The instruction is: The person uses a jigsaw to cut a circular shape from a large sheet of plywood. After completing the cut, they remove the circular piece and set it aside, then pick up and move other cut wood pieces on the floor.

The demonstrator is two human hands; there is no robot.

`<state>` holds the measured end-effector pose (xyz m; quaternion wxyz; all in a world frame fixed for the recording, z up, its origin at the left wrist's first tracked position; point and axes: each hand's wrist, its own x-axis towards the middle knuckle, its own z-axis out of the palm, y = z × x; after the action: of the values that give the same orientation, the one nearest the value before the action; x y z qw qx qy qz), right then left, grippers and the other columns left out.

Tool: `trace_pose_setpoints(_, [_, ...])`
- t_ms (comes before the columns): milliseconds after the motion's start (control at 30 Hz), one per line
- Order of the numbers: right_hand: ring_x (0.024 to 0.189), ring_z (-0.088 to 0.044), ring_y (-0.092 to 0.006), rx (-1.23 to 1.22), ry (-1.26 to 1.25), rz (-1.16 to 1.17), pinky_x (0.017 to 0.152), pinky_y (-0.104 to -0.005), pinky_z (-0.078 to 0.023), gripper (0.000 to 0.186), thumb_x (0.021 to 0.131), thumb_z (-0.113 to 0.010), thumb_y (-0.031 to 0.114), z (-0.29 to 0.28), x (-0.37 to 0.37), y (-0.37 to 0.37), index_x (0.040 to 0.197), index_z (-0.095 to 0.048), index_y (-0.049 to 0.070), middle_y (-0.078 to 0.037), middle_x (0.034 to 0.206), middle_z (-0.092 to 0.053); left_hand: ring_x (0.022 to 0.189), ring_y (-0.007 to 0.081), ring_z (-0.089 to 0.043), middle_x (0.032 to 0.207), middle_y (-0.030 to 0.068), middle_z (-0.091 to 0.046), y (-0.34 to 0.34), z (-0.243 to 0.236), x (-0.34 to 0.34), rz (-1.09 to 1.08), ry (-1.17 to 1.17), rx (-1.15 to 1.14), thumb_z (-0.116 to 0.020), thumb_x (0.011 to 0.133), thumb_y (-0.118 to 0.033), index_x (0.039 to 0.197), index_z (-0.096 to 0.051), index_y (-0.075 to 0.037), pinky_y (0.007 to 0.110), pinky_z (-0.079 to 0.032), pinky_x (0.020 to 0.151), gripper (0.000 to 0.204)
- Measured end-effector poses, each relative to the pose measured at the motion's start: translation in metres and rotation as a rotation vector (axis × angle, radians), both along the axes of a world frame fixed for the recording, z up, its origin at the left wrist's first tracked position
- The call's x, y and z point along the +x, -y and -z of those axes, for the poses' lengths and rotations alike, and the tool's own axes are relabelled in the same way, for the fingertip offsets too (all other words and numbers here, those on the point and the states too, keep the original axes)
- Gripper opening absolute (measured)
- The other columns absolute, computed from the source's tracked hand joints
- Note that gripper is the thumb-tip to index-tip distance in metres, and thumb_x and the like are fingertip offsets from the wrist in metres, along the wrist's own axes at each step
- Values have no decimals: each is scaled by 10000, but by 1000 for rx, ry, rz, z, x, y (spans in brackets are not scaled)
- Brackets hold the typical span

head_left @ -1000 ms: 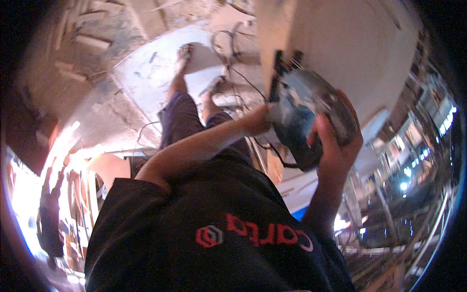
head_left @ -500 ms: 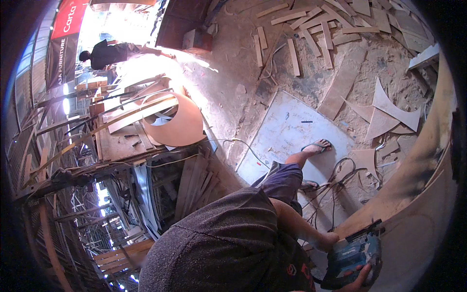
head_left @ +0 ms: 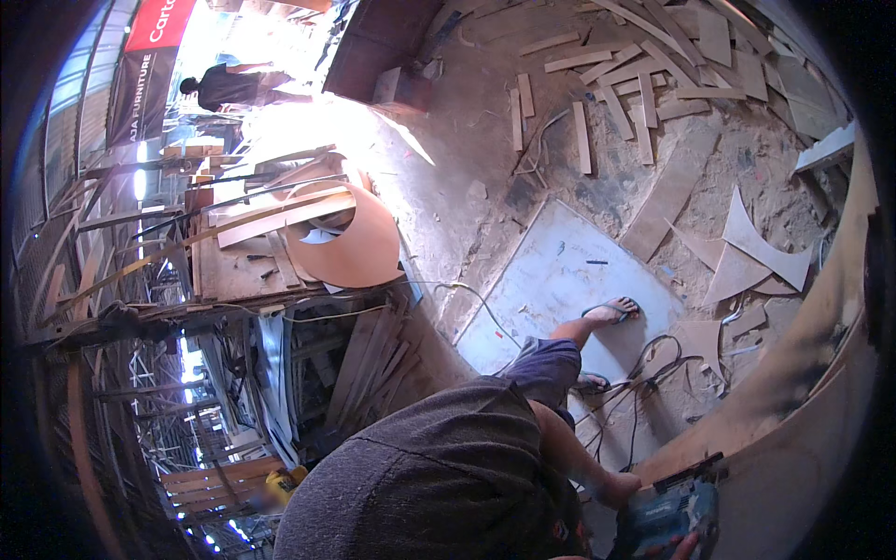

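Note:
At the lower right I have a teal jigsaw [head_left: 667,513] on the edge of a large curved plywood panel [head_left: 775,373]. My right hand [head_left: 679,544] grips the jigsaw, mostly hidden by it at the bottom of the view. My left hand [head_left: 623,488] is closed at the tool's left side, by the panel edge; what exactly its fingers hold is hidden. Black cables [head_left: 644,387] lie looped by my sandalled foot [head_left: 611,313] on a white board [head_left: 523,271].
Wood offcuts [head_left: 644,112] and curved cut pieces [head_left: 765,257] litter the dusty floor. A bench [head_left: 219,271] holds boards and a ring-shaped panel [head_left: 345,257]. A yellow tool [head_left: 285,485] is behind me. A person [head_left: 229,86] stands by the bright doorway. A dark cabinet [head_left: 373,42] is nearby.
Since a second ago the view has swung round toward the doorway and offcuts, then shifted slightly. The jigsaw stays in my hands; the person by the doorway has changed arm position.

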<state>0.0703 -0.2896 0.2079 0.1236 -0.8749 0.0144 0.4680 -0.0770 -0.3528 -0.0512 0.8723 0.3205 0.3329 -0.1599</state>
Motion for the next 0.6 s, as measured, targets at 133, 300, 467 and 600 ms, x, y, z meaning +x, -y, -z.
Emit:
trace_pose_setpoints(133, [1237, -532, -343, -39, -58, 75, 1036, -484, -462, 810, 950, -590, 645, 14, 16, 28, 1504, -425, 77, -204, 1402, -521, 1061, 308, -691, 1042, 202, -721, 0, 7, -3, 199, 120, 149, -729, 779, -125, 1091, -691, 27, 443, -540, 847, 350])
trace_pose_setpoints(300, [1205, -561, -334, -8, 12, 135, 1016, -495, -479, 798, 956, -600, 617, 0, -4, 12, 1521, -397, 92, -213, 1404, -520, 1037, 277, -691, 1063, 191, -727, 4, 8, -5, -110, 296, -1, -733, 814, -145, 1105, -692, 16, 429, -535, 848, 335])
trace_pose_setpoints(467, [1218, -559, -341, -19, 14, 206, 1024, -506, -477, 780, 959, -613, 588, -7, -13, -6, 1525, -393, 99, -212, 1423, -503, 1007, 249, -688, 1059, 189, -734, -6, 2, -10, -94, 254, 42, -701, 857, -162, 1093, -688, 21, 426, -527, 841, 300])
trace_pose_setpoints(600, [1216, -563, -347, 28, -29, 235, 1033, -516, -469, 776, 960, -612, 589, 2, -5, 9, 1522, -396, 98, -213, 1409, -514, 984, 256, -695, 1036, 190, -738, -5, 9, -8, 43, 282, 121, -694, 868, -177, 1093, -683, 25, 433, -526, 839, 303])
